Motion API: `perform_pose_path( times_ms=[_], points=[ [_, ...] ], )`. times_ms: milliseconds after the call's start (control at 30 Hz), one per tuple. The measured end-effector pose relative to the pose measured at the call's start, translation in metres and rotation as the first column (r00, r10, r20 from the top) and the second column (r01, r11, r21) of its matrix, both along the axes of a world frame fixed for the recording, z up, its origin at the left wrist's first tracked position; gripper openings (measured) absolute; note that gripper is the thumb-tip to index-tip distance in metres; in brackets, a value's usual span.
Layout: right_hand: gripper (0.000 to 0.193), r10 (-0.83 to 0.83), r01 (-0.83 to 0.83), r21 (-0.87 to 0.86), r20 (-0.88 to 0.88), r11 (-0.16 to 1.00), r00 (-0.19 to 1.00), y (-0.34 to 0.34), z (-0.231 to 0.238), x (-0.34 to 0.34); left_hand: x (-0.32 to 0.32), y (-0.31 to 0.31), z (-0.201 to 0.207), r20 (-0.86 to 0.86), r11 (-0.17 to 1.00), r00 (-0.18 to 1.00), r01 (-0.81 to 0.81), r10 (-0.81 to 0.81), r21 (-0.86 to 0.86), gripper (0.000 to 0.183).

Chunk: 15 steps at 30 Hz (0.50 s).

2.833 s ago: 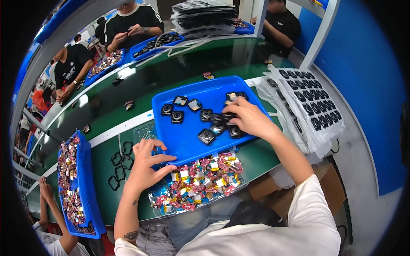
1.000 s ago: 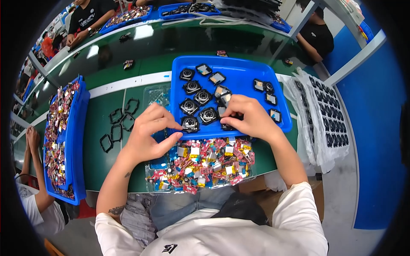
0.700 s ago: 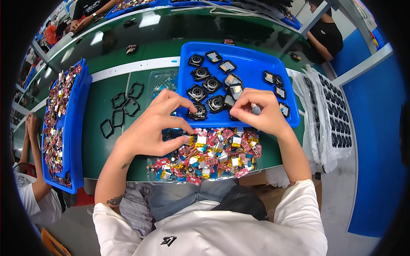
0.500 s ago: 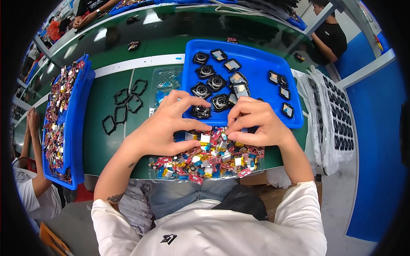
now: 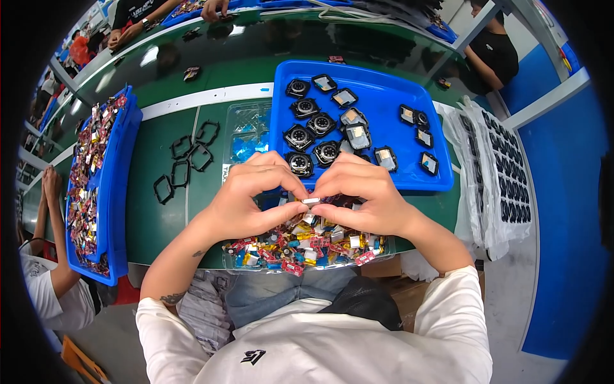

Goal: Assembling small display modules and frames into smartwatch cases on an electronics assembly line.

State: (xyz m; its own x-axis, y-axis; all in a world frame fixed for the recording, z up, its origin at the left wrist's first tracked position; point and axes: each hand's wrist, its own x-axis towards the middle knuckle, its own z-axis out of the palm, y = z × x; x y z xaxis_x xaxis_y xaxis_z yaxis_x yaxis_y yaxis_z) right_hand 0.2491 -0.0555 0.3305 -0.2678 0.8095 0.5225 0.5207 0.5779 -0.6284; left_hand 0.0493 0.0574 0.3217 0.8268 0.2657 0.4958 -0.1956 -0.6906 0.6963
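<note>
Both of your hands have drawn together since the earlier frames, when the right one reached into the blue tray and the left rested at its near edge; they now meet over the clear tray of small coloured parts. Your left hand and right hand pinch one small silvery part between thumbs and fingertips, both sets of fingers closed on it from either side. That part sits at the centre of the view, just above the coloured heap and just near of the blue tray's front edge.

At 12 o'clock from the hands, the blue tray holds round-faced black modules in its left half and square flat ones to the right. At 10 o'clock, black square frames lie loose on the green bench, beside a clear blister tray. At 9 o'clock, a long blue bin carries more coloured parts, with another person's forearm beside it. At 3 o'clock, a sheet of black pieces in rows lies under clear wrap.
</note>
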Motion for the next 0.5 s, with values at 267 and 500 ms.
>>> perform_pose_path(
  times_ms=[267,500],
  points=[
    [0.011,-0.121,0.054,-0.207,-0.327,0.977,0.937,-0.004,-0.0084,0.0041,0.0032,-0.0058,0.0096,-0.025,0.992,0.999,-0.045,0.043,-0.119,0.024],
    [0.015,-0.1,-0.021,-0.25,-0.463,0.968,0.881,-0.0017,-0.0096,-0.0001,-0.0005,-0.0023,0.005,-0.009,0.988,0.991,-0.132,0.132,-0.084,0.017]
  ],
)
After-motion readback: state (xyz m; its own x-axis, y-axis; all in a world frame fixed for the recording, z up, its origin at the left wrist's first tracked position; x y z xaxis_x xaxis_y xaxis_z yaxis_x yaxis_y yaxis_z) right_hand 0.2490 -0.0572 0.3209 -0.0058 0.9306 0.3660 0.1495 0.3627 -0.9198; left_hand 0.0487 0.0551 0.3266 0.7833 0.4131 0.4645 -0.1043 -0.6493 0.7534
